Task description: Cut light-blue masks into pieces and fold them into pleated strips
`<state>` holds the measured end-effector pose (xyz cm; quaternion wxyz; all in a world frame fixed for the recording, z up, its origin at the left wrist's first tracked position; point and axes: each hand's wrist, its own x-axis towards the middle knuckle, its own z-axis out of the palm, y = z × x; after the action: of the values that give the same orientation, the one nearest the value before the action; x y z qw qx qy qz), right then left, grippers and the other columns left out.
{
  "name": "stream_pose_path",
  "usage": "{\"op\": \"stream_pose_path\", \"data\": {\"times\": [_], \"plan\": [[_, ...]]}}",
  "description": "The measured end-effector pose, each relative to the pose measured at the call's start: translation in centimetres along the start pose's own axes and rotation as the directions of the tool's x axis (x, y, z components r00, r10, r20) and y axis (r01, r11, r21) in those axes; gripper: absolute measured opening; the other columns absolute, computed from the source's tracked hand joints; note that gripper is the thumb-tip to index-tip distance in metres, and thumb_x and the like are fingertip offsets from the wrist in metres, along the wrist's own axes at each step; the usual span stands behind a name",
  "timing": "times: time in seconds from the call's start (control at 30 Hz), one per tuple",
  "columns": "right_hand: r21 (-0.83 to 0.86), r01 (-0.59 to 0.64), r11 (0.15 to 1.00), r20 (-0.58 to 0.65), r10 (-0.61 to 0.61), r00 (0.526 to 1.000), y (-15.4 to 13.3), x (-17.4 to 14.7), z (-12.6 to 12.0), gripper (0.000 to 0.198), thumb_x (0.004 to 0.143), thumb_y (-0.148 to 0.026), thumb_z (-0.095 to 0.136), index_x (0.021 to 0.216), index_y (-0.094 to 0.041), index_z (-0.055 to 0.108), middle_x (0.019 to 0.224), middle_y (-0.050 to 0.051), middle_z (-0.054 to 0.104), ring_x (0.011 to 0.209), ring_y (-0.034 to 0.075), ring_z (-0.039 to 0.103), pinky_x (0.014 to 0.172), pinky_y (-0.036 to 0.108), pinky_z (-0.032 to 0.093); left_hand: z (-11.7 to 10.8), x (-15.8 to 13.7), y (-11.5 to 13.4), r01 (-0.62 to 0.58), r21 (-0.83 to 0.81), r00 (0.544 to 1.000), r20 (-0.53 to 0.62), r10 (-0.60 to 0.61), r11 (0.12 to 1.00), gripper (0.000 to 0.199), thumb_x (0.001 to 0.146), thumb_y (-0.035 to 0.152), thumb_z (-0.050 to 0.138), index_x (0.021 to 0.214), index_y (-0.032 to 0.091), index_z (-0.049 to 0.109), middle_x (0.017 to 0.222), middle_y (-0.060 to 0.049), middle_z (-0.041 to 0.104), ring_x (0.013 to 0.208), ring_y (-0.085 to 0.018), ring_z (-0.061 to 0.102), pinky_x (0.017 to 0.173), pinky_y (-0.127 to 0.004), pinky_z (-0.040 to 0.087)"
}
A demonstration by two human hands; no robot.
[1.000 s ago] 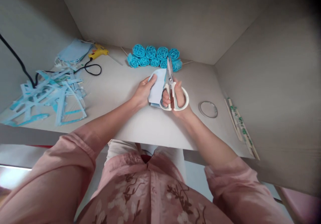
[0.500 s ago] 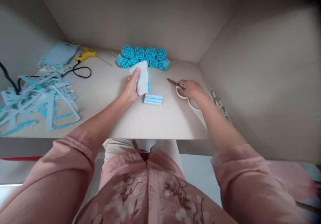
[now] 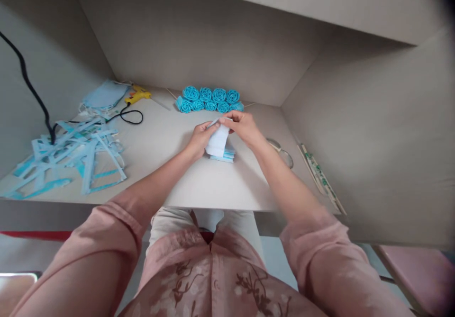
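Between both hands is a folded piece of white-and-blue fabric (image 3: pixel 217 141), its white face toward me. My left hand (image 3: pixel 202 140) pinches its left side, thumb on top. My right hand (image 3: pixel 242 125) has its fingers closed on the upper right corner. Just beneath the piece, a small stack of pale blue folded strips (image 3: pixel 227 155) lies on the table, partly covered. The scissors (image 3: pixel 284 152) rest at the right, partly hidden behind my right forearm.
Blue fabric roses (image 3: pixel 209 100) stand in two rows at the back. A yellow glue gun (image 3: pixel 138 94), pale blue face masks (image 3: pixel 106 94) and a heap of cut strips (image 3: pixel 74 153) are at the left. Thin sticks (image 3: pixel 322 177) lie along the right wall (image 3: pixel 373 132).
My right hand has let go of the scissors and moved left onto the fabric piece. The left hand has brought the piece lower, over the stack. The view has shifted.
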<state>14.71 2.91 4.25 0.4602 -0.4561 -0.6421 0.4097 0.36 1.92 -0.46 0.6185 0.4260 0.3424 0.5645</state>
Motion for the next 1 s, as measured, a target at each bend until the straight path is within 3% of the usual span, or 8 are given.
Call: {"op": "stream_pose_path", "data": {"times": [0.1,0.2,0.27,0.33,0.5,0.77,1.0], "plan": [[0.044,0.031,0.999,-0.114,-0.026,0.993,1.1,1.2,-0.1,0.028,0.069,-0.043,0.076,0.069,-0.018,0.063,0.060,-0.003,0.055,0.058,0.010,0.048,0.054,0.023,0.041,-0.3,0.1,-0.1,0.039,0.016,0.999,0.015,-0.040,0.999,0.033,0.067,0.041,0.078,0.081,0.015,0.064,0.062,0.002,0.062,0.050,-0.008,0.051,0.049,-0.020,0.037],[0.072,0.065,0.995,-0.250,-0.045,0.967,2.2,1.6,-1.1,0.029,0.072,-0.046,0.070,0.073,-0.019,0.061,0.065,-0.003,0.057,0.062,0.010,0.050,0.058,0.024,0.043,-0.9,0.4,-0.1,0.062,0.054,0.998,0.018,-0.063,0.997,0.033,0.067,0.041,0.078,0.075,0.015,0.060,0.052,0.005,0.050,0.041,-0.005,0.038,0.040,-0.019,0.024],[0.063,0.079,0.995,-0.319,-0.055,0.946,3.3,1.5,-1.8,0.030,0.073,-0.049,0.067,0.075,-0.019,0.060,0.068,-0.003,0.057,0.064,0.011,0.050,0.059,0.024,0.043,-1.2,0.6,-0.2,0.040,0.080,0.999,0.006,-0.040,0.996,0.033,0.069,0.042,0.077,0.071,0.015,0.058,0.048,0.007,0.042,0.039,-0.004,0.032,0.038,-0.019,0.017],[0.034,0.080,0.996,-0.362,-0.062,0.930,4.5,1.1,-2.3,0.032,0.074,-0.050,0.064,0.076,-0.019,0.059,0.067,-0.003,0.054,0.063,0.010,0.048,0.059,0.024,0.041,-1.4,0.8,-0.2,0.009,0.113,1.000,-0.024,-0.006,0.994,0.032,0.070,0.041,0.076,0.067,0.016,0.056,0.047,0.007,0.040,0.039,-0.004,0.031,0.039,-0.019,0.017],[-0.055,0.089,0.994,-0.412,-0.104,0.905,6.5,0.2,-2.5,0.035,0.080,-0.054,0.055,0.078,-0.019,0.058,0.064,-0.005,0.050,0.061,0.010,0.043,0.061,0.024,0.040,-1.4,0.9,-0.3,-0.034,0.217,0.997,-0.056,0.047,0.976,0.036,0.068,0.039,0.077,0.057,0.016,0.051,0.044,0.007,0.036,0.041,-0.004,0.030,0.041,-0.019,0.019],[-0.082,0.060,0.995,-0.437,-0.090,0.895,5.9,-0.4,-2.4,0.038,0.081,-0.056,0.055,0.078,-0.019,0.063,0.062,-0.004,0.050,0.057,0.010,0.044,0.055,0.023,0.039,-1.8,1.2,0.3,-0.054,0.190,0.987,-0.138,0.081,0.980,0.044,0.068,0.044,0.077,0.053,0.018,0.044,0.045,0.007,0.036,0.040,-0.004,0.031,0.041,-0.020,0.019],[0.010,0.029,1.000,-0.534,-0.019,0.845,7.2,0.5,-3.7,0.038,0.077,-0.055,0.057,0.083,-0.018,0.062,0.073,-0.002,0.057,0.061,0.010,0.048,0.056,0.023,0.045,-4.7,3.4,1.2,-0.156,0.160,0.916,-0.345,0.203,0.975,0.045,0.075,0.053,0.070,0.060,0.020,0.043,0.050,0.006,0.039,0.042,-0.006,0.033,0.042,-0.022,0.022]]}}
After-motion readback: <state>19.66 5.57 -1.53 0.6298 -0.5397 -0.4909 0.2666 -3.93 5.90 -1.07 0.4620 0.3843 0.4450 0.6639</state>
